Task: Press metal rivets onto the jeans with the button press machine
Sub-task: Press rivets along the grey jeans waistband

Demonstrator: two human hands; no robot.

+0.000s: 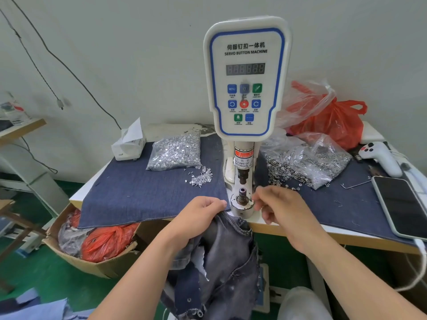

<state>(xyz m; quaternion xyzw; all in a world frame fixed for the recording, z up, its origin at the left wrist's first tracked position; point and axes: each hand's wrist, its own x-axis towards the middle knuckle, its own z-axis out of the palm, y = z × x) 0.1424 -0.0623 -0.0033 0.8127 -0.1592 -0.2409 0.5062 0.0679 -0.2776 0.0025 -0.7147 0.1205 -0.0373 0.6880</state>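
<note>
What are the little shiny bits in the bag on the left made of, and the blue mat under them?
The bag of tacks looks like bright silvery metal: they glint and have flat round heads. The blue mat seems to be denim cloth, matte, woven and frayed at its edges.

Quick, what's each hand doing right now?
Left hand: grips the dark grey denim jeans.
Right hand: fingers curled beside the machine's lower die; contents cannot be told.

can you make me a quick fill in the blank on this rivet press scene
1. The left hand grips the ____, which hang off the table edge.
2. The panel of the machine reads "SERVO ____ MACHINE".
3. The phone lies at the table's ____ edge.
4. The loose studs lie on the ____ cloth.

Missing words: jeans; BUTTON; right; blue
</note>
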